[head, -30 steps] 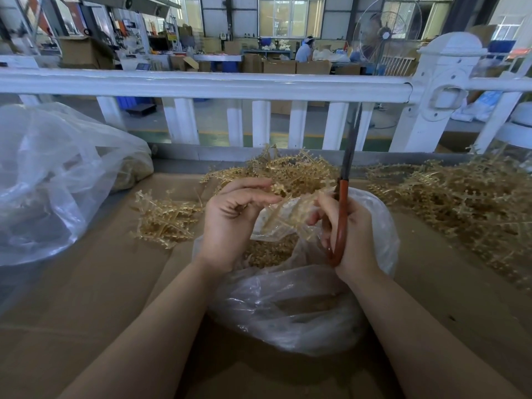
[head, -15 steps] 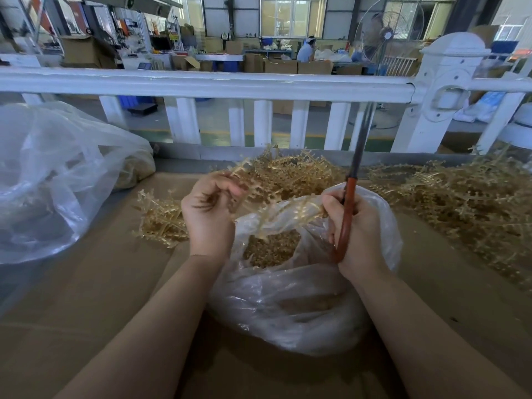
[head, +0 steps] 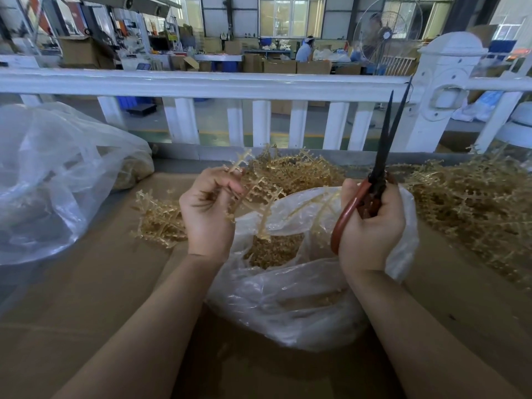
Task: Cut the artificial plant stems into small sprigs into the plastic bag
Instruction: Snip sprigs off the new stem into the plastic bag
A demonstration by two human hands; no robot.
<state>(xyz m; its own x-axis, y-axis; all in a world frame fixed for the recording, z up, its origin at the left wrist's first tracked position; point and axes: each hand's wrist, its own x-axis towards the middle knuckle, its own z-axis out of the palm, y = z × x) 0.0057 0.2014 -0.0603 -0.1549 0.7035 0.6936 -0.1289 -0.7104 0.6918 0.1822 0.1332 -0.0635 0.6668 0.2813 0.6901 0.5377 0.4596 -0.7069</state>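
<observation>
Scissors, red-handled with long black blades (head: 374,180), now raised and parted in gripping right hand (head: 371,226); left hand (head: 208,208) pinching fresh golden plastic stem (head: 259,197) over clear plastic bag (head: 288,298). Next cut imminent.

Both bare forearms reach forward from the bottom edge, angling in toward each other. The left hand (head: 207,210) is raised with its back to the camera, fingers curled and pinching at the fingertips. The right hand (head: 371,223) stands upright on its wrist, thumb up, fingers wrapped tightly in a closed grip.
</observation>
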